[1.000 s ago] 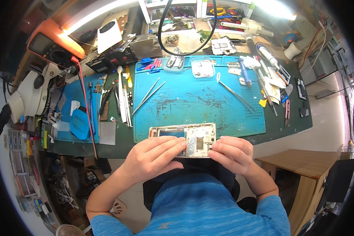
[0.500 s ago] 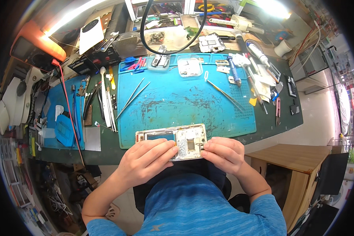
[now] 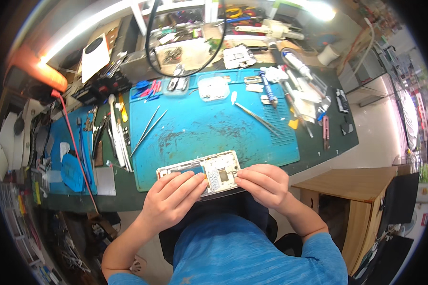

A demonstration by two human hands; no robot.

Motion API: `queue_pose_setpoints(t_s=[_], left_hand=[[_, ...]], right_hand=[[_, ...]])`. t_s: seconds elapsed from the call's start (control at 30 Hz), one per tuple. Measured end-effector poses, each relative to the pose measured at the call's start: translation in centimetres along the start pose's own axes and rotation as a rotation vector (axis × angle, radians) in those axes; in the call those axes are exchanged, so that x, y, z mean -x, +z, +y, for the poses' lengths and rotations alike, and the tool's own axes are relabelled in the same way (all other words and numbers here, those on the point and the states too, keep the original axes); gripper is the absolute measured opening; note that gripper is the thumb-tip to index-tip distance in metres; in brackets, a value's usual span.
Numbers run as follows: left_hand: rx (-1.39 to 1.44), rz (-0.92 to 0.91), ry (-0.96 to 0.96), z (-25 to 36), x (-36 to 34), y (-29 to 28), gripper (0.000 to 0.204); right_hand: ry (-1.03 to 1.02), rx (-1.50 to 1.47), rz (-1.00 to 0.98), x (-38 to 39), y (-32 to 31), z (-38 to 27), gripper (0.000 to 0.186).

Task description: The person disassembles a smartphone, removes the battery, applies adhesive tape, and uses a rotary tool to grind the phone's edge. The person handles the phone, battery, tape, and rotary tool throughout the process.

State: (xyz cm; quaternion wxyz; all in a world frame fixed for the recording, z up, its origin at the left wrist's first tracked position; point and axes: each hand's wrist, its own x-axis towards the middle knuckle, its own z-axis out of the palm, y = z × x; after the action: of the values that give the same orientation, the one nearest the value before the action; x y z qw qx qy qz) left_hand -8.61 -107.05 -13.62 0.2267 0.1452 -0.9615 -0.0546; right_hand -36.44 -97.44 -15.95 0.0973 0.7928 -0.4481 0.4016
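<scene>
An opened phone housing [image 3: 216,178], pale with a light rim, is held over the front edge of the blue work mat [image 3: 195,123]. It has a long dark-blue opening on its left and a small square recess on its right. My left hand [image 3: 175,197] is closed on the near side, its fingers covering the lower left part. On the right end, my right hand [image 3: 265,184] pinches the edge between thumb and fingertips. Whether the right fingers also hold a small part is hidden. Two pairs of tweezers, left [image 3: 149,132] and right [image 3: 257,118], lie on the mat beyond the housing.
Clear plastic boxes [image 3: 213,88] of small parts stand at the mat's far edge. A blue screwdriver [image 3: 268,90] and pink-handled pliers [image 3: 325,132] lie to the right. A black cable loop [image 3: 148,42] hangs above the bench. A red lead [image 3: 76,142] crosses the left side.
The whole view has shifted and tilted slightly, so the bench items sit farther left. Both hands keep their grip on the phone housing, which appears slightly more tilted.
</scene>
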Motion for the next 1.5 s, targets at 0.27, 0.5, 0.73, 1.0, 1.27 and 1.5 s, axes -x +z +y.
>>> queue_pose_setpoints(t_s=[0.27,0.5,0.73,1.0,1.27,1.5], left_hand=[[-0.032,0.027,-0.053,0.0,-4.1,1.2,0.041],[0.059,-0.073,-0.038,-1.2,-4.0,1.2,0.053],[-0.041,-0.265,0.009,-1.1,-4.1,0.7,0.063],[-0.172,-0.331,0.019,-1.6,-2.3,1.4,0.055],[-0.218,-0.253,0.055,-0.9,-2.9,1.5,0.053],[-0.242,0.069,-0.001,-1.5,-1.1,2.3,0.033]], right_hand=[[0.244,0.066,-0.013,-0.6,-1.1,1.2,0.032],[0.239,0.090,0.142,3.0,-3.2,-0.4,0.036],[0.531,0.157,0.021,16.7,-3.2,-1.7,0.029],[0.800,0.098,0.245,23.0,0.5,-0.5,0.015],[0.871,0.470,0.387,22.0,-1.0,3.2,0.008],[0.694,0.557,0.091,20.2,0.4,6.9,0.015]])
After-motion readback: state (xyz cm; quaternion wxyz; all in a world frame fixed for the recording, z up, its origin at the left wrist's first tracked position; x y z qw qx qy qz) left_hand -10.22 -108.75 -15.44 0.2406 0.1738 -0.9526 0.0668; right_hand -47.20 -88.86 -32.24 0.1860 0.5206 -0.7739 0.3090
